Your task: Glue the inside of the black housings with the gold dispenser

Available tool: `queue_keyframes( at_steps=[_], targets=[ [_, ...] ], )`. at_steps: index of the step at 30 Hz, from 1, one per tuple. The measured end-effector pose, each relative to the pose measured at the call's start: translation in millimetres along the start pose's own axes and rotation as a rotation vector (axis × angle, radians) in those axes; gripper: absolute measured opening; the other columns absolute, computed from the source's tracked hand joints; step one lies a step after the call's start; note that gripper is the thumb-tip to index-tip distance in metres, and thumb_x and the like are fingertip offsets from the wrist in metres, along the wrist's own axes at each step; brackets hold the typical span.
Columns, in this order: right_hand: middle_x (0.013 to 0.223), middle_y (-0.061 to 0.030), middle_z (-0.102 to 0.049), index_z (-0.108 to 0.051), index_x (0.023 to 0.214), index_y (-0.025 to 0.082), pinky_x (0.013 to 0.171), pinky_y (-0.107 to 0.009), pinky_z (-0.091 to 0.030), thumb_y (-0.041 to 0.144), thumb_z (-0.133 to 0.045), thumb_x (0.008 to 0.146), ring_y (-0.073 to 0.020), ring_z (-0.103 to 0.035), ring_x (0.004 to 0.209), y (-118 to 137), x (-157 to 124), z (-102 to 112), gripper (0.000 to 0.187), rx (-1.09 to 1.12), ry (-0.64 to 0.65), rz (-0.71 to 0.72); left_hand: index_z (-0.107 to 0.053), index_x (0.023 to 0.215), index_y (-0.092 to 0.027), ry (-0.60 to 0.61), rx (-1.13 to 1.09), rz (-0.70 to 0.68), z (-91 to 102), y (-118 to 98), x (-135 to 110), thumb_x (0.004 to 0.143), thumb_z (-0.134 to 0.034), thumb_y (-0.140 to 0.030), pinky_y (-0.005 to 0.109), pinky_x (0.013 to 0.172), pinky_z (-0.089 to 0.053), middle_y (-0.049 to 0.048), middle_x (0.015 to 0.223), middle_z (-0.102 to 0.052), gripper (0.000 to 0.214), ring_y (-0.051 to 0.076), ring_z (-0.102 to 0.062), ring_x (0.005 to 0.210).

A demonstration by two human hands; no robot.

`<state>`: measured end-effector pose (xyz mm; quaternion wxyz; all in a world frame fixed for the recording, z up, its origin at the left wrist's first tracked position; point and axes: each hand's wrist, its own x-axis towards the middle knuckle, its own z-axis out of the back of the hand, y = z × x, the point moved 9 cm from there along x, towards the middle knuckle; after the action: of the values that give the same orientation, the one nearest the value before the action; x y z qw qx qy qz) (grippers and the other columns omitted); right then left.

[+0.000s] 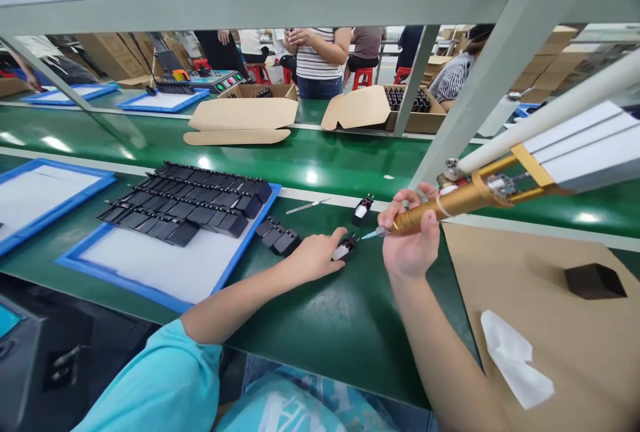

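Teal sleeve [165,385] low in frame leads to my left hand [315,255], fingers pressing a small black part [345,249] onto the green table [325,332] at centre. Fingers of my right hand [413,242] clamp the gold dispensing pen [450,202], its tip just beside the part; loose pressure could let it skid.

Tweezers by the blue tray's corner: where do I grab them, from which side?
Pinch the tweezers across their slim middle, straight down from above: they lie flat on the green table, clear of the blue tray. Left hand holds a black part, right hand a gold tool.
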<state>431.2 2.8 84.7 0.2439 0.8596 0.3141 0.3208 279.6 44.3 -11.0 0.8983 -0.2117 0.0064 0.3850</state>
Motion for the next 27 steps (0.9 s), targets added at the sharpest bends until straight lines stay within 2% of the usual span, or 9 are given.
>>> queue_keyframes(
  at_steps=[3,5,7,10,15,19,23,27],
  targets=[
    [0.084,0.0032,-0.059,-0.058,0.105,0.027,0.048,-0.024,-0.041,0.045,-0.062,0.078,-0.0062,-0.052,0.049,-1,0,-1,0.033,-0.002,0.012,-0.002,-0.034,0.146,-0.023,0.012,-0.200,-0.062,-8.4,6,5,0.071,-0.077,-0.045,0.041,0.085,-0.051,0.0126,0.117,-0.063,0.089,0.032,-0.065,0.103],
    [0.085,0.0034,-0.059,-0.057,0.105,0.027,0.048,-0.024,-0.041,0.045,-0.061,0.079,-0.0061,-0.052,0.049,-3,-1,-2,0.032,0.007,0.020,-0.006,-0.032,0.148,-0.024,0.052,-0.331,-0.122,-17.3,11,11,0.066,-0.080,-0.049,0.041,0.089,-0.051,0.0119,0.119,-0.059,0.099,0.030,-0.061,0.107],
    [0.085,0.0035,-0.059,-0.056,0.105,0.028,0.049,-0.024,-0.042,0.045,-0.060,0.080,-0.0060,-0.052,0.050,-3,-2,-3,0.031,0.012,0.026,-0.007,-0.039,0.144,-0.024,0.061,-0.409,-0.160,-24.4,15,15,0.066,-0.082,-0.045,0.041,0.093,-0.049,0.0102,0.115,-0.058,0.091,0.028,-0.059,0.108],
    [0.085,0.0037,-0.059,-0.056,0.106,0.028,0.048,-0.024,-0.041,0.044,-0.060,0.080,-0.0059,-0.052,0.050,-4,-3,-4,0.031,0.014,0.029,-0.011,-0.051,0.131,-0.022,0.006,-0.455,-0.176,-27.7,19,16,0.067,-0.081,-0.040,0.039,0.092,-0.049,0.0091,0.116,-0.056,0.073,0.025,-0.057,0.105],
    [0.083,0.0043,-0.059,-0.055,0.105,0.028,0.047,-0.024,-0.040,0.045,-0.062,0.079,-0.0059,-0.051,0.048,-3,-3,-5,0.032,0.008,0.034,-0.014,-0.050,0.125,-0.021,-0.062,-0.451,-0.177,-22.5,17,9,0.067,-0.079,-0.030,0.036,0.086,-0.050,0.0070,0.119,-0.056,0.065,0.021,-0.058,0.094],
    [0.082,0.0043,-0.059,-0.055,0.105,0.027,0.047,-0.024,-0.040,0.045,-0.062,0.079,-0.0059,-0.051,0.048,-3,-3,-6,0.032,0.007,0.035,-0.020,-0.050,0.131,-0.023,-0.047,-0.447,-0.223,-18.2,13,9,0.070,-0.074,-0.019,0.037,0.094,-0.047,0.0058,0.125,-0.061,0.066,0.023,-0.059,0.106],
    [0.082,0.0043,-0.059,-0.055,0.104,0.027,0.048,-0.024,-0.041,0.044,-0.062,0.079,-0.0059,-0.051,0.048,-3,-5,-6,0.032,-0.008,0.033,-0.019,-0.060,0.119,-0.022,-0.057,-0.463,-0.206,-20.6,16,8,0.076,-0.072,-0.027,0.034,0.092,-0.048,0.0034,0.116,-0.069,0.045,0.023,-0.064,0.105],
    [0.083,0.0040,-0.059,-0.055,0.104,0.027,0.047,-0.024,-0.042,0.044,-0.061,0.080,-0.0059,-0.050,0.048,-3,-7,-10,0.030,-0.014,0.051,-0.015,-0.055,0.120,-0.022,-0.163,-0.410,-0.097,-20.5,23,1,0.084,-0.065,-0.040,0.035,0.088,-0.050,0.0030,0.110,-0.071,0.041,0.023,-0.068,0.096]
  ],
)
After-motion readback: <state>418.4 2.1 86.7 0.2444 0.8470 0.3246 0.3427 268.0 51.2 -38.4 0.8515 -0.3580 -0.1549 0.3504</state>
